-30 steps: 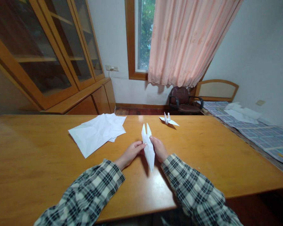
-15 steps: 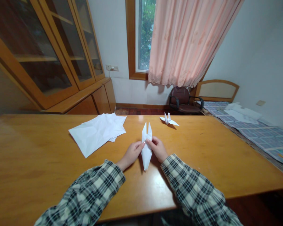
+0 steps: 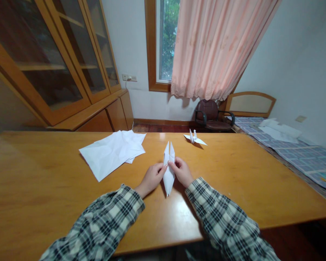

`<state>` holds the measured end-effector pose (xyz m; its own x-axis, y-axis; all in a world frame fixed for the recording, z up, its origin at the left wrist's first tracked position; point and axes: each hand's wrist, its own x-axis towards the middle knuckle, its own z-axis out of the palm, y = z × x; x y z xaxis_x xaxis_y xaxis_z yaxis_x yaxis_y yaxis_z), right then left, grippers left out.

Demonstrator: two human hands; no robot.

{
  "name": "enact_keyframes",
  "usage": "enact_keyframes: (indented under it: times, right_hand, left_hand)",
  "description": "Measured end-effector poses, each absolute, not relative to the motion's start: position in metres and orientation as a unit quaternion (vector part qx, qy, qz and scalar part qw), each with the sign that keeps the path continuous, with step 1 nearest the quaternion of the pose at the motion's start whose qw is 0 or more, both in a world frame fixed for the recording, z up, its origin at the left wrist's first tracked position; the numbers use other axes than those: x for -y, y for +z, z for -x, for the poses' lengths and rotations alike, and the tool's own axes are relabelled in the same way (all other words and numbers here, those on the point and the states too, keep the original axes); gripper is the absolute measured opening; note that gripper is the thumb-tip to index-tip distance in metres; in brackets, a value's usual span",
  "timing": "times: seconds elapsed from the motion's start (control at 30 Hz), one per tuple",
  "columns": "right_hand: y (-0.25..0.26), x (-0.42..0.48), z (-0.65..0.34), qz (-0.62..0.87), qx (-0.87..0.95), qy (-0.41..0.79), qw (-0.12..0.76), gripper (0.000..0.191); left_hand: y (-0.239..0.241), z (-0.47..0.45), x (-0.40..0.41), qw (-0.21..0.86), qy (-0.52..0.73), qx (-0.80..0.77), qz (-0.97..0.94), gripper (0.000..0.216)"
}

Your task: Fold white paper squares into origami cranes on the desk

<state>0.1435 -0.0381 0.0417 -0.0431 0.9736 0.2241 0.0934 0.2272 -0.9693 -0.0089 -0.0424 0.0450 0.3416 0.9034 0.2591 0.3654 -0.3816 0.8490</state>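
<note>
Between my two hands is a piece of folded white paper (image 3: 168, 177), long and narrow, with two slim points at its far end and a tapered near end. My left hand (image 3: 153, 177) pinches its left edge, thumb on top. From the other side my right hand (image 3: 182, 172) grips the right edge, its thumb pressed on the paper's middle. The fingers beneath the paper are hidden. Beyond my right hand, a finished white paper crane (image 3: 195, 138) stands with its wings spread.
Several creased white sheets (image 3: 112, 154) lie overlapping to the left on the wooden table (image 3: 233, 174). A glass-door cabinet (image 3: 62, 54) rises at the back left. Past the far edge stands a brown armchair (image 3: 210, 114), and a bed (image 3: 285, 139) is to the right.
Both hands keep the same hold. The two far points of the folded paper have drawn slightly closer together, narrowing the gap between them.
</note>
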Motion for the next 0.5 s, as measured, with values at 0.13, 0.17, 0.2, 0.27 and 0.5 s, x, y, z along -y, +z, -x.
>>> enact_keyframes:
  times: [0.13,0.17,0.2,0.27,0.5]
  right_hand:
    - [0.0416,0.0389,-0.1421,0.433,0.56,0.479,0.52,0.036]
    - [0.0421,0.0393,-0.1415,0.426,0.554,0.494,0.517,0.036]
    - [0.0428,0.0397,-0.1408,0.42,0.548,0.507,0.516,0.036]
    - [0.045,0.0408,-0.1395,0.411,0.538,0.527,0.514,0.036]
    - [0.046,0.042,-0.1381,0.421,0.486,0.578,0.502,0.042]
  left_hand:
    - [0.0406,0.0084,0.0406,0.417,0.397,-0.424,-0.699,0.044]
    - [0.0396,0.0083,0.0404,0.434,0.401,-0.424,-0.687,0.045]
    - [0.0388,0.0082,0.0403,0.448,0.405,-0.423,-0.676,0.047]
    - [0.0386,0.0079,0.0407,0.466,0.411,-0.42,-0.662,0.049]
    - [0.0467,0.0067,0.0449,0.478,0.399,-0.403,-0.671,0.055]
